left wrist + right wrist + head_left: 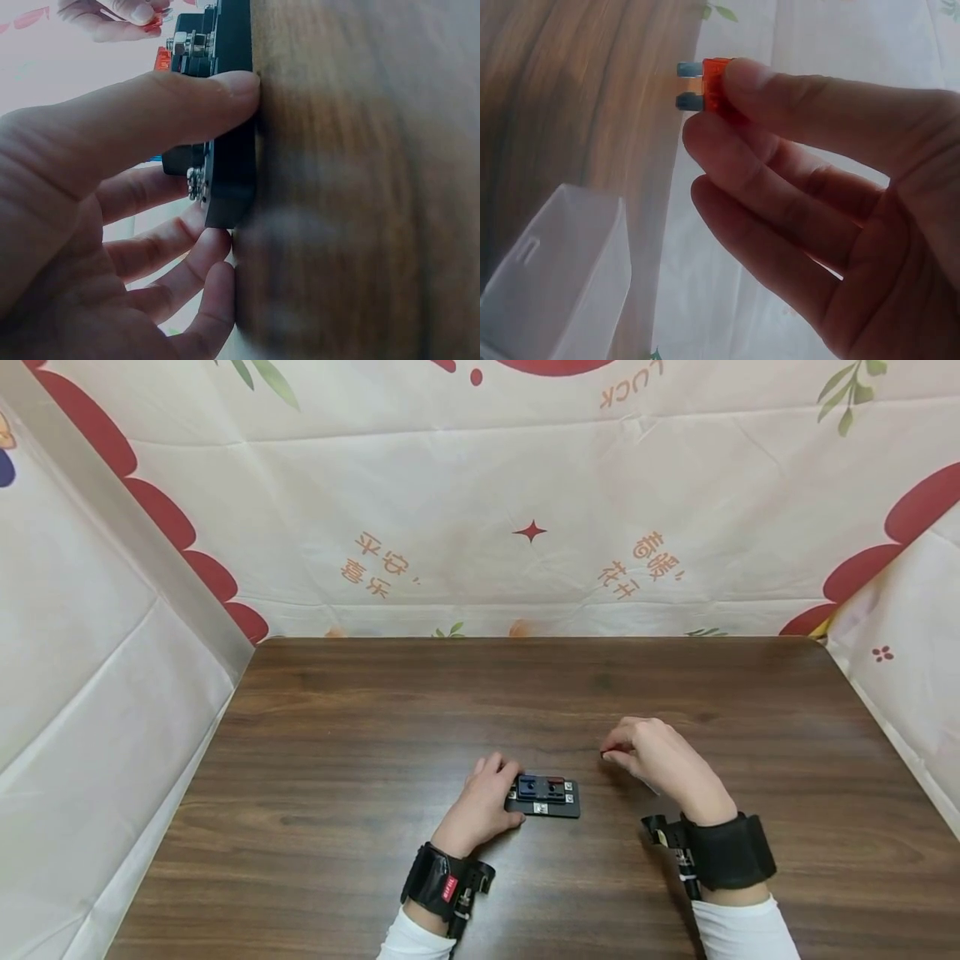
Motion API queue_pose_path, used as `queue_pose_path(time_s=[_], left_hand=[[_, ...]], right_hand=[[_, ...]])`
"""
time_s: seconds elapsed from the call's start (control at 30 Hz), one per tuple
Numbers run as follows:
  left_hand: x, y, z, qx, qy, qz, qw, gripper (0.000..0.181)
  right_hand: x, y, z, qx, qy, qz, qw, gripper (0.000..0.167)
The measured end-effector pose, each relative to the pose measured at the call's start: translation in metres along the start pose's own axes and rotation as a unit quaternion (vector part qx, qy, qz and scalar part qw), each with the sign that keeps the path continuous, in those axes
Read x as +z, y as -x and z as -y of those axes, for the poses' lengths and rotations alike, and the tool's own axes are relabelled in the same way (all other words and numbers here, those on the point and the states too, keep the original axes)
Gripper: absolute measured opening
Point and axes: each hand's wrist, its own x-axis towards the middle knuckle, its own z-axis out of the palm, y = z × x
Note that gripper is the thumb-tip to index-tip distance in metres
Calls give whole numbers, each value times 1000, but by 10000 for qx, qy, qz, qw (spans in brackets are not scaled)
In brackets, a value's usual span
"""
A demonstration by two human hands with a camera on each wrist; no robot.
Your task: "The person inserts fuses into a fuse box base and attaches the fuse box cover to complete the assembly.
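A black fuse holder (562,811) with metal terminals lies on the table, a blue fuse (528,785) and a red piece (555,781) on its top. My left hand (480,802) grips its left end. In the left wrist view the thumb lies along one side of the holder's base (231,184) and the fingertips touch its end and far side. To the right, my right hand (667,764) is above the table, apart from the holder. It pinches an orange-red blade fuse (714,86) between thumb and fingers, the two metal prongs (690,100) sticking out.
A clear plastic box (570,262) stands on the table near my right hand, mostly hidden by that hand in the head view. The brown wooden table (360,718) meets white printed cloth (465,485) at the back and sides.
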Motion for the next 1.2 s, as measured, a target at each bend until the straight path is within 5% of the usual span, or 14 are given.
queue_pose_path(time_s=[1.2], left_hand=[[4, 3, 5, 79, -56, 15, 10000, 53]], right_hand=[[37, 7, 49, 57, -278, 161, 9995, 6]])
